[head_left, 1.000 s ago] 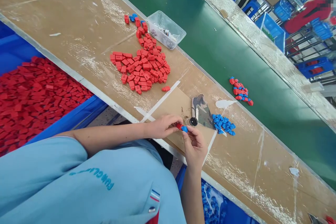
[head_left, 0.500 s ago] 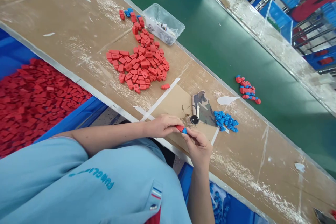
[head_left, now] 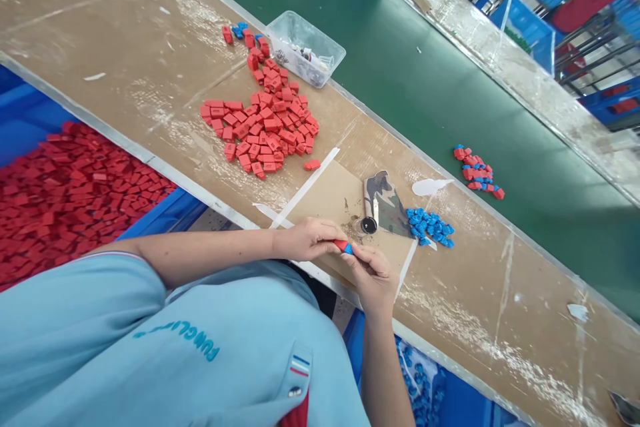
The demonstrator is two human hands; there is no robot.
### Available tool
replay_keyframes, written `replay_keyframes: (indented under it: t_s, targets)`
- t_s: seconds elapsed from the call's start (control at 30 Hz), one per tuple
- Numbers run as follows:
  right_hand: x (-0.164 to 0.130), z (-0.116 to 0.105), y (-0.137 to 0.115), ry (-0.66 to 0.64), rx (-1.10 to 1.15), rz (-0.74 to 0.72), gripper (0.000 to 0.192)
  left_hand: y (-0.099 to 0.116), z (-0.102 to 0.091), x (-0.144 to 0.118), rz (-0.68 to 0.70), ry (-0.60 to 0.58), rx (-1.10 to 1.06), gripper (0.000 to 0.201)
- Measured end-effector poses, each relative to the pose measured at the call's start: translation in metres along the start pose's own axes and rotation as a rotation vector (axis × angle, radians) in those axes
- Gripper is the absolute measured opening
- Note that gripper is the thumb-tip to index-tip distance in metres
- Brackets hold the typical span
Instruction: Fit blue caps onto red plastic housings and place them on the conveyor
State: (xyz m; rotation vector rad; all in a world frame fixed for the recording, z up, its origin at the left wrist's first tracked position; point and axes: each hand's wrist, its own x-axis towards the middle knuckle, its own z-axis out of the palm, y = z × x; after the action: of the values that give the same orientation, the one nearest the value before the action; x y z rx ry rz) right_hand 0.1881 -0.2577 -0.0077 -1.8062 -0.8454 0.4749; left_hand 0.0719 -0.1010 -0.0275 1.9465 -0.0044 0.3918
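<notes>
L hand (head_left: 306, 239) pinches a red pc (head_left: 341, 245) btwn thumb & fingers; R hand (head_left: 376, 273) pinches a blue pc (head_left: 349, 249) the same way, tips pressed on it. Pcs meet end to end right in the grip (can't tell if fully seated), held over near edge of the worktable (head_left: 465, 273).

Just beyond grip: small round item w/ black face (head_left: 369, 225), clear around its side, then a camo-print pad (head_left: 393, 213) behind it. To R of grip, touching or just beside the pad's far corner: loose pile of blue pcs (head_left: 430, 227). White scrap (head_left: 431, 187) a bit beyond that.

Beyond & L of grip: big heap of red pcs (head_left: 270, 123), w/ one stray red pc (head_left: 312, 165) on the grip side of it. Clear tub (head_left: 296, 65) w/ small bits sits by heap's far end. Well beyond grip, to R: mixed red/blue cluster (head_left: 477, 172) on green belt (head_left: 400, 73).

Below table level: L of grip, blue bin (head_left: 150, 217) full of reds; R of grip & nearer the body, another blue bin (head_left: 465, 400) w/ blues, partly hidden by table edge.
</notes>
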Motion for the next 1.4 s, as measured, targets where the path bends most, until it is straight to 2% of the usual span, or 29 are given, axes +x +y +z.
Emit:
replay_keyframes:
  t_s: [0.1,0.23,0.33,0.43,0.63,0.73,0.8,0.87,1.0,1.07,1.13,1.27,1.4]
  targets:
    - [-0.001,-0.005,-0.002,-0.001,-0.053,-0.033,0.017,0.002,-0.001,0.001,-0.011,-0.021,0.015,0.024]
    - [-0.007,-0.007,-0.017,0.072,-0.168,-0.261,0.022,0.013,0.004,-0.002,-0.012,-0.104,0.018,0.025]
    - [-0.014,0.000,-0.030,-0.019,-0.242,-0.465,0.041,0.023,0.014,-0.007,0.059,-0.168,-0.035,0.027]
    - [-0.020,0.011,-0.034,-0.108,-0.266,-0.534,0.052,0.026,0.024,-0.010,0.162,-0.165,-0.144,0.029]
    - [-0.024,0.020,-0.021,-0.179,-0.199,-0.467,0.048,0.023,0.029,-0.013,0.190,-0.163,-0.203,0.028]
    - [-0.025,0.014,-0.019,-0.201,-0.141,-0.466,0.049,0.025,0.020,-0.006,0.149,-0.258,-0.129,0.022]
    - [-0.023,0.005,-0.018,-0.165,-0.091,-0.453,0.050,0.025,0.007,0.008,0.092,-0.299,-0.032,0.019]
    - [-0.019,-0.006,-0.013,-0.029,-0.080,-0.392,0.042,0.020,-0.010,0.029,0.015,-0.248,0.110,0.018]
    - [0.005,-0.035,0.016,0.327,-0.290,-0.177,0.029,-0.007,-0.046,0.082,-0.175,0.036,0.512,0.017]
    - [0.020,-0.052,0.037,0.408,-0.429,-0.051,0.034,-0.023,-0.059,0.104,-0.287,0.100,0.640,0.020]
    - [0.036,-0.072,0.055,0.466,-0.526,0.027,0.040,-0.035,-0.068,0.117,-0.338,0.129,0.686,0.021]
    - [0.064,-0.107,0.071,0.545,-0.629,0.033,0.042,-0.045,-0.075,0.118,-0.350,0.194,0.681,0.029]
    - [0.093,-0.119,0.069,0.495,-0.693,0.025,0.045,-0.039,-0.075,0.097,-0.295,0.198,0.749,0.037]
